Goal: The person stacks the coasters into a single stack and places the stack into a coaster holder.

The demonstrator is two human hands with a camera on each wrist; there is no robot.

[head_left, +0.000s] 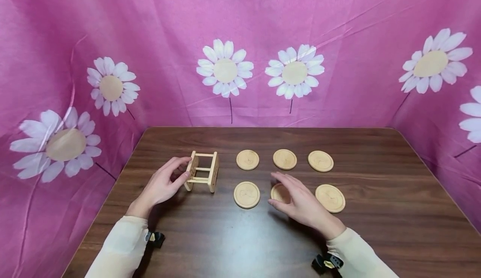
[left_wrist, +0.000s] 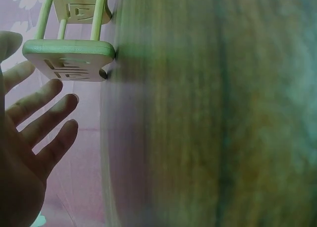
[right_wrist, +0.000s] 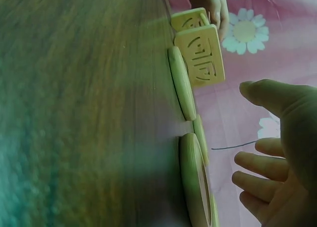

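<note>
A small wooden holder (head_left: 213, 173), with two carved side panels joined by round rods, stands on the left part of the table. My left hand (head_left: 163, 186) is at its left panel, thumb and index fingertip right at the panel's edge. The other fingers are spread loosely in the left wrist view. My right hand (head_left: 302, 203) hovers with parted fingers over a round wooden coaster (head_left: 279, 193), partly covering it. In the right wrist view, a coaster (right_wrist: 192, 180) lies below that hand, and nothing is between thumb and fingers.
More coasters lie flat in two rows: back left (head_left: 247, 160), back middle (head_left: 284, 159), back right (head_left: 320, 161), front left (head_left: 246, 195) and front right (head_left: 330, 198). The brown wooden table (head_left: 398, 211) meets a pink daisy-print curtain (head_left: 165, 61) behind.
</note>
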